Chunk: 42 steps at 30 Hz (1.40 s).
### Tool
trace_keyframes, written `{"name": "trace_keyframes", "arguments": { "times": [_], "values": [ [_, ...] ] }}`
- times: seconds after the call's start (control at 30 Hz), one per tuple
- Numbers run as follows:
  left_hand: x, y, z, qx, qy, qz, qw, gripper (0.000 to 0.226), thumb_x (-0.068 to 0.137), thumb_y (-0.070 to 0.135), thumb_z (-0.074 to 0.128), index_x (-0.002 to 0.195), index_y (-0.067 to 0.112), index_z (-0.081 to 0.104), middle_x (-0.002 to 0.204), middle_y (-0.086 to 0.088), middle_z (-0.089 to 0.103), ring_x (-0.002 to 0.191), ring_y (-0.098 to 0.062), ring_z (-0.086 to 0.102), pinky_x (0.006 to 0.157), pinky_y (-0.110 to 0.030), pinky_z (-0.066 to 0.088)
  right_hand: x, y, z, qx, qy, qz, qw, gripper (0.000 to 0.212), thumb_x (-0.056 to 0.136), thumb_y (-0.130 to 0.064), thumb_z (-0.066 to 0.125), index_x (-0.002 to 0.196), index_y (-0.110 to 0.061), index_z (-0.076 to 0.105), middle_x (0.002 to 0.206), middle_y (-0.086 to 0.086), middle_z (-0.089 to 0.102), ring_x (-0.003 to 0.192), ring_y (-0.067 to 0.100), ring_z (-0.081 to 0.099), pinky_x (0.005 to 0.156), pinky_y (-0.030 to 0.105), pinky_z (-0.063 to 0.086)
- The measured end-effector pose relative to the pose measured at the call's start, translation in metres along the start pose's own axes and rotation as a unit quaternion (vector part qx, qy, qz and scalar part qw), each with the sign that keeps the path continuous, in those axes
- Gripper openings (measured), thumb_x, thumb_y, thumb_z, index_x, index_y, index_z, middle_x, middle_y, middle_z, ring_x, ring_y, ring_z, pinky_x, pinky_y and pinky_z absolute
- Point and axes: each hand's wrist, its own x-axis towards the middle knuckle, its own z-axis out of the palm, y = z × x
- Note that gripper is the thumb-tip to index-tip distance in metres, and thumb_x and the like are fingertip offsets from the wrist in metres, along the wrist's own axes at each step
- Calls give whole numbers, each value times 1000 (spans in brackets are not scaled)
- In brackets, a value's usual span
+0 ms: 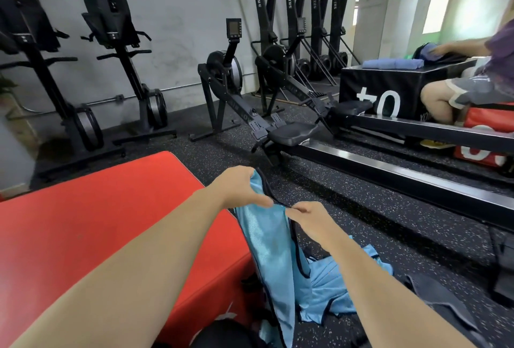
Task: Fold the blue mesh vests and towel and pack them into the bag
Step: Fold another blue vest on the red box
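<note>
In the lower middle of the frame both bare arms reached forward and held up a blue mesh vest [268, 250] by its top. The left hand [242, 188] had its fingers curled round the upper edge of the cloth. The right hand [307, 217], just to the right and slightly lower, pinched the dark trim [267, 189] that ran along that edge between thumb and fingertips. The two hands nearly touched. The vest hung down from them in a long narrow fall towards the bottom edge, close against the right side of a red padded block [97, 222] that filled the lower left.

Below the right forearm a loose heap of blue mesh cloth [331, 286] lay on the speckled dark floor [375, 208], touching the hanging vest at its foot. Further to the lower right a flat dark item [436, 300] lay on the floor; what it was could not be told.

Across the middle right ran the rail of a rowing machine [292, 133], with more such machines against the wall behind. In the upper right stood a black box [389, 89] with folded blue pieces [392, 63] lying on top, and a second person [472, 86] sat beside it with one arm stretched over it.
</note>
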Motion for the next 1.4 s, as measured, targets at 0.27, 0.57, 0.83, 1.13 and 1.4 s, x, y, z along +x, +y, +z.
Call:
{"name": "trace_keyframes", "arguments": {
  "times": [0.27,0.57,0.83,1.13,1.4],
  "values": [
    [-4,-2,35,16,-18,41,999,27,69,48,74,74,26,60,77,5,59,69,-12,55,63,-28,44,6,-44,8,-2,-117,-85,990,28,92,-21,61,67,-8,58,60,9,42,50,11,32,49,27,23],
    [7,-19,32,-51,16,-19,998,53,78,53,69,54,18,37,40,12,40,51,-13,44,54,-28,30,6,-21,0,31,-134,-37,990,8,83,-11,68,81,-13,60,74,4,49,68,14,41,63,28,31],
    [1,-42,9,31,19,-49,998,46,80,51,64,60,19,39,55,7,53,57,-15,52,56,-26,36,0,11,-21,-92,-127,23,987,29,86,-27,69,64,-17,52,59,3,30,49,12,23,46,25,16],
    [-1,-9,24,-50,-59,63,995,51,57,58,72,105,41,66,95,22,64,90,-5,60,89,-38,51,15,-42,-1,-115,-146,-56,981,14,90,-14,61,82,-9,72,61,-1,48,54,6,39,55,24,31],
    [8,-19,32,-75,-67,33,994,19,72,33,60,67,16,59,63,5,57,61,-20,48,68,-32,47,8,-35,-13,-250,-96,-53,962,28,76,-5,55,56,-17,40,56,1,34,51,16,28,50,28,23]
  ]
}}
